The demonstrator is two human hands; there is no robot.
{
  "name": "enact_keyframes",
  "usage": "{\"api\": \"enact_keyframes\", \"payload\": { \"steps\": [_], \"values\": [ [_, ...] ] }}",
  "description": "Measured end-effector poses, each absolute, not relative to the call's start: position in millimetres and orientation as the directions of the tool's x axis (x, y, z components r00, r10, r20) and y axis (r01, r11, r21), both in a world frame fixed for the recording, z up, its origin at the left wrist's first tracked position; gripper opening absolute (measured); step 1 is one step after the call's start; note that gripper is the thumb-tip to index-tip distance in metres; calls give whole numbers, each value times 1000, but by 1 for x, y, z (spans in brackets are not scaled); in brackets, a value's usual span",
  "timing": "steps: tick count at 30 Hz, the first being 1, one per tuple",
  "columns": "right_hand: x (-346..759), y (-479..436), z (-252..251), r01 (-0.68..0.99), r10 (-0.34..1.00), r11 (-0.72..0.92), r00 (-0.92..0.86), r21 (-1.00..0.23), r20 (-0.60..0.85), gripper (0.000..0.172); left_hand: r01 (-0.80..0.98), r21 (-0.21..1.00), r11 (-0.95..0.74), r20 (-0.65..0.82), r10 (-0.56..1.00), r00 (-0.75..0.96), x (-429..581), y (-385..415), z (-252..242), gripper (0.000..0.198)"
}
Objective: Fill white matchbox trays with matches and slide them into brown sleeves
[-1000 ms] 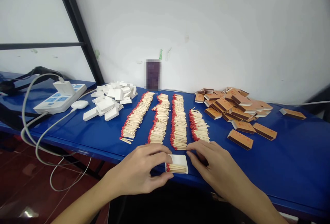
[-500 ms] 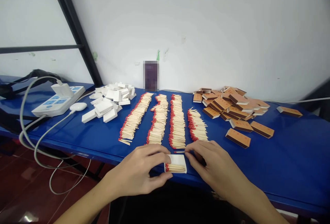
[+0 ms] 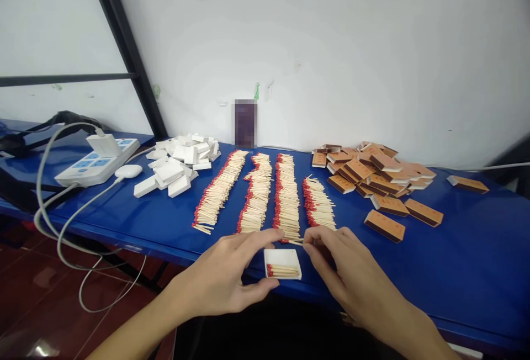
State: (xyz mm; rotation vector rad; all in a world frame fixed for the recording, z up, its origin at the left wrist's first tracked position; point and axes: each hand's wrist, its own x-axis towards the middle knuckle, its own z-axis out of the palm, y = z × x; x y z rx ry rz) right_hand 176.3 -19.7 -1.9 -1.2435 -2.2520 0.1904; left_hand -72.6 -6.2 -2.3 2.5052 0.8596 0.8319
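Left hand (image 3: 226,274) is curving loosely around the white tray (image 3: 282,257), fingers spread, thumb resting by its near left corner, index pointing past the far side. Probably steadying it; can't tell how firm the contact is. Right hand (image 3: 351,263) is pinching loose matches (image 3: 295,242) between thumb and index, just beyond the tray's far wall; count unclear. Grip is on the plain ends, so red heads are pointing left, free of the fingers. Tray is sitting open side up near the table's (image 3: 467,255) front edge, handy for both hands. Inside, a small batch of matches (image 3: 286,271) is lying along the near wall, heads left. Match rows (image 3: 287,200) are running back behind it, heads also left, likely for consistent orientation. White boxes (image 3: 169,171) are heaping up left, orange sleeves (image 3: 356,169) right, presumably sorted by part type.
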Motion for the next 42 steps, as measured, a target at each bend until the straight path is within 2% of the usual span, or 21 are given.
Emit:
{"api": "enact_keyframes", "payload": {
  "steps": [3,6,9,11,15,20,25,31,37,42],
  "values": [
    [172,-25,2,674,773,631,-499,-385,393,13,429,507,-748,410,647,643,-72,-6,-3,64],
    [170,-28,4,643,766,643,-554,-417,327,12,416,483,-770,438,624,647,-71,-5,-3,60],
    [171,-29,5,639,800,594,-533,-489,276,12,413,459,-787,460,608,647,-70,-6,-1,58],
    [173,-27,4,653,828,559,-475,-511,298,13,417,453,-788,461,608,647,-70,-6,1,58],
    [174,-20,-2,734,841,528,-382,-428,383,12,414,449,-792,460,602,653,-70,-6,2,58],
    [173,-16,-10,787,843,512,-384,-343,378,13,422,445,-790,454,605,654,-70,-6,2,56],
    [172,-16,-9,790,844,514,-394,-335,364,15,423,450,-786,442,608,659,-70,-7,2,59],
    [172,-16,-8,796,820,521,-365,-309,441,12,441,439,-783,441,615,654,-71,-6,1,57],
    [172,-16,-9,811,826,525,-412,-257,386,16,451,433,-780,433,620,655,-72,-7,0,54],
    [172,-16,-8,795,825,544,-447,-270,346,19,445,442,-779,423,619,662,-72,-8,0,56]
  ]
}}
